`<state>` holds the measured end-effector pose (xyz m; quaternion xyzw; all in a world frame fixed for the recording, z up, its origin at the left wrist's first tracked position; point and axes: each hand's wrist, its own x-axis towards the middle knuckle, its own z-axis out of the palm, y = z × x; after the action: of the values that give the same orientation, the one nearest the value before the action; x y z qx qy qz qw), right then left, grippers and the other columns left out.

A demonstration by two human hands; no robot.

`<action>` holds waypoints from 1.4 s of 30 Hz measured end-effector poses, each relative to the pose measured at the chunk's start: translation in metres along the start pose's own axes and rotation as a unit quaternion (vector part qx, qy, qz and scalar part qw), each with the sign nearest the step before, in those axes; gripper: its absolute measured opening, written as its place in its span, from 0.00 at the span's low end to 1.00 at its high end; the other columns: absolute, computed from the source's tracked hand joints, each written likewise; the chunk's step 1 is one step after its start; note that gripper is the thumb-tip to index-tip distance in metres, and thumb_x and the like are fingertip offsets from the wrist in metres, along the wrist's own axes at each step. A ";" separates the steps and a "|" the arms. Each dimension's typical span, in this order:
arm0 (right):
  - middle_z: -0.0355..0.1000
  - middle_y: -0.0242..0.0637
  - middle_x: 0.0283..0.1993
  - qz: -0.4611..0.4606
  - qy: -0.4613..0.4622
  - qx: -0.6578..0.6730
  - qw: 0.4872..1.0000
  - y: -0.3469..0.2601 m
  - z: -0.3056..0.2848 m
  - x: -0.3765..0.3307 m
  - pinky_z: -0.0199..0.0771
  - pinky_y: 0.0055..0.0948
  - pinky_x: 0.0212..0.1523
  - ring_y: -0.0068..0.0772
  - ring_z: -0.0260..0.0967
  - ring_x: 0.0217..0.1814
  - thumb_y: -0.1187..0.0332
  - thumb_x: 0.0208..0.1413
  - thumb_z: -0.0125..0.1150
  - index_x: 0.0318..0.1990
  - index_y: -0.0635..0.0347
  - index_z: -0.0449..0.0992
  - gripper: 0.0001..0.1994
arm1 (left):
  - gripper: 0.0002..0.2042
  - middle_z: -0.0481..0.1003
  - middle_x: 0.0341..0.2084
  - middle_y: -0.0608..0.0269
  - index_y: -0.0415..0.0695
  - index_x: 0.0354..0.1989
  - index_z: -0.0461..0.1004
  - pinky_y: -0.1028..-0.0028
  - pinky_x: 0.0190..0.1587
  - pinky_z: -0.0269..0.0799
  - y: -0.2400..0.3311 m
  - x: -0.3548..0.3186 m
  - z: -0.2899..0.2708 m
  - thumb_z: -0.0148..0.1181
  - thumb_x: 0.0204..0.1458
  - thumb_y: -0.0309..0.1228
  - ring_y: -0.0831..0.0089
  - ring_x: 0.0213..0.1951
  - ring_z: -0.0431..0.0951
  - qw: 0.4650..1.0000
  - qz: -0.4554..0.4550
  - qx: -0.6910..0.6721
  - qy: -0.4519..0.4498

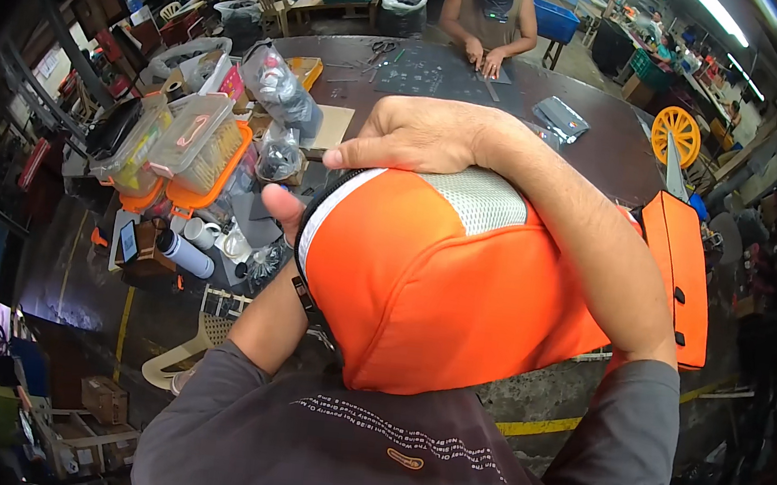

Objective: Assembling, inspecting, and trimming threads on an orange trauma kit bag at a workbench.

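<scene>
A bright orange fabric bag [477,299] with a pale mesh panel [478,200] is held up close against my chest. Along its left side runs a dark zipper edge [316,207] with white trim. My right hand [423,137] reaches across the top, its thumb stretched along the upper edge and its other fingers curled out of sight. Of my left hand [284,211] only the thumb shows beside the zipper edge; the remaining fingers are hidden by the bag. An orange flat-sided piece [674,273] with black fittings shows at the right; whether it joins the bag I cannot tell.
Beyond the bag lies a dark round-edged table [606,156]. A person [490,21] works at its far side over a dark mat [420,74]. Lidded plastic bins [195,142], a white bottle [186,254] and mugs [202,234] crowd the left. A yellow wheel [675,136] stands at right.
</scene>
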<state>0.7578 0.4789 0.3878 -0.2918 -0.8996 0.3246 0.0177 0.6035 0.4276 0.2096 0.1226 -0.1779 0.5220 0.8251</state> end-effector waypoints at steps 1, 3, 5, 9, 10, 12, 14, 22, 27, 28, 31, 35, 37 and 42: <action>0.79 0.42 0.31 0.004 0.002 0.000 1.000 0.000 -0.005 -0.001 0.74 0.34 0.43 0.30 0.74 0.34 0.41 0.68 0.54 0.37 0.68 0.83 0.32 | 0.56 0.55 0.74 0.46 0.38 0.75 0.54 0.51 0.76 0.49 0.002 0.000 -0.003 0.56 0.49 0.74 0.50 0.73 0.57 1.000 -0.002 0.008 -0.001; 0.78 0.41 0.29 -0.005 0.044 -0.060 0.997 -0.002 -0.017 -0.006 0.74 0.34 0.43 0.29 0.73 0.34 0.45 0.69 0.55 0.37 0.68 0.83 0.29 | 0.55 0.56 0.74 0.46 0.38 0.74 0.54 0.51 0.76 0.49 0.008 -0.005 -0.009 0.57 0.50 0.73 0.50 0.73 0.58 1.000 -0.008 0.024 -0.003; 0.79 0.37 0.35 0.003 0.113 -0.018 0.993 0.019 -0.033 -0.019 0.76 0.32 0.44 0.27 0.74 0.38 0.47 0.69 0.54 0.44 0.64 0.82 0.25 | 0.54 0.56 0.74 0.45 0.38 0.74 0.55 0.50 0.75 0.50 0.009 0.006 -0.016 0.57 0.50 0.72 0.50 0.72 0.59 0.999 -0.025 0.033 -0.009; 0.80 0.32 0.42 -0.002 0.138 0.075 0.988 0.056 -0.071 -0.088 0.75 0.26 0.50 0.22 0.74 0.45 0.55 0.69 0.58 0.45 0.63 0.82 0.18 | 0.53 0.58 0.73 0.45 0.37 0.74 0.56 0.50 0.75 0.50 0.017 0.001 -0.026 0.58 0.51 0.70 0.50 0.72 0.60 0.997 -0.039 0.062 -0.019; 0.80 0.31 0.42 -0.006 0.112 0.097 0.989 0.060 -0.070 -0.108 0.75 0.25 0.50 0.21 0.74 0.45 0.57 0.68 0.60 0.45 0.64 0.82 0.16 | 0.52 0.59 0.73 0.44 0.37 0.74 0.57 0.50 0.75 0.51 0.021 -0.004 -0.029 0.59 0.52 0.69 0.50 0.72 0.61 0.996 -0.040 0.070 -0.020; 0.80 0.31 0.42 0.001 0.131 0.137 0.982 0.058 -0.058 -0.135 0.74 0.25 0.51 0.21 0.73 0.45 0.62 0.65 0.64 0.44 0.65 0.82 0.13 | 0.51 0.59 0.72 0.44 0.37 0.73 0.57 0.50 0.75 0.51 0.026 -0.009 -0.035 0.59 0.52 0.68 0.50 0.71 0.61 0.995 -0.038 0.091 -0.020; 0.81 0.33 0.43 0.019 0.140 0.148 0.979 0.061 -0.049 -0.165 0.76 0.28 0.54 0.24 0.76 0.48 0.65 0.62 0.67 0.49 0.64 0.82 0.13 | 0.50 0.60 0.72 0.44 0.37 0.73 0.58 0.50 0.75 0.51 0.030 0.001 -0.041 0.60 0.53 0.67 0.50 0.71 0.62 0.993 -0.042 0.108 -0.024; 0.75 0.35 0.41 -0.052 0.303 -0.035 0.951 0.090 0.004 -0.180 0.72 0.31 0.48 0.33 0.72 0.46 0.74 0.60 0.66 0.38 0.63 0.81 0.03 | 0.45 0.66 0.68 0.41 0.35 0.71 0.63 0.47 0.73 0.55 0.024 0.007 -0.050 0.63 0.54 0.60 0.48 0.68 0.67 0.989 -0.071 0.129 0.032; 0.70 0.28 0.37 -0.024 0.356 0.093 0.930 0.094 0.019 -0.195 0.72 0.24 0.46 0.20 0.69 0.42 0.66 0.71 0.54 0.46 0.64 0.74 0.10 | 0.24 0.80 0.52 0.47 0.34 0.55 0.76 0.58 0.60 0.75 0.123 0.004 -0.188 0.52 0.64 0.45 0.55 0.53 0.81 0.963 -0.119 0.243 0.002; 0.71 0.28 0.37 -0.001 0.389 0.147 0.909 0.106 0.024 -0.204 0.71 0.23 0.46 0.20 0.69 0.42 0.66 0.71 0.53 0.46 0.64 0.75 0.10 | 0.24 0.80 0.52 0.47 0.34 0.55 0.76 0.58 0.60 0.75 0.127 0.002 -0.201 0.52 0.64 0.45 0.55 0.53 0.81 0.963 -0.128 0.237 0.009; 0.71 0.30 0.36 0.074 0.502 0.247 0.825 0.141 0.047 -0.246 0.70 0.24 0.47 0.21 0.68 0.39 0.60 0.74 0.48 0.42 0.62 0.74 0.15 | 0.19 0.81 0.46 0.51 0.36 0.49 0.77 0.64 0.54 0.78 0.127 -0.017 -0.227 0.46 0.67 0.39 0.58 0.48 0.82 0.867 -0.052 0.447 0.212; 0.69 0.29 0.31 0.169 0.648 0.231 0.706 0.232 0.122 -0.321 0.65 0.22 0.40 0.20 0.63 0.33 0.56 0.75 0.45 0.30 0.57 0.68 0.20 | 0.23 0.79 0.52 0.53 0.39 0.53 0.76 0.60 0.57 0.77 0.130 -0.051 -0.263 0.45 0.68 0.47 0.59 0.53 0.80 0.902 -0.058 0.340 0.260; 0.70 0.26 0.30 0.253 0.760 0.231 0.552 0.288 0.190 -0.365 0.67 0.27 0.38 0.20 0.63 0.31 0.55 0.74 0.49 0.33 0.60 0.74 0.20 | 0.23 0.78 0.54 0.53 0.39 0.54 0.75 0.59 0.58 0.76 0.116 -0.072 -0.262 0.45 0.68 0.47 0.58 0.55 0.79 0.881 -0.082 0.345 0.313; 0.71 0.23 0.39 0.408 0.789 0.299 0.348 0.366 0.349 -0.414 0.64 0.25 0.33 0.20 0.66 0.37 0.48 0.72 0.48 0.50 0.54 0.77 0.20 | 0.24 0.76 0.58 0.53 0.40 0.59 0.73 0.58 0.60 0.74 0.103 -0.149 -0.229 0.44 0.68 0.47 0.58 0.58 0.77 0.808 -0.109 0.369 0.446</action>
<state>1.2116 0.2835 -0.0394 -0.7198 -0.0828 0.1592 0.6706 0.4901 0.4378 -0.0594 0.1902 0.4298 0.4521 0.7581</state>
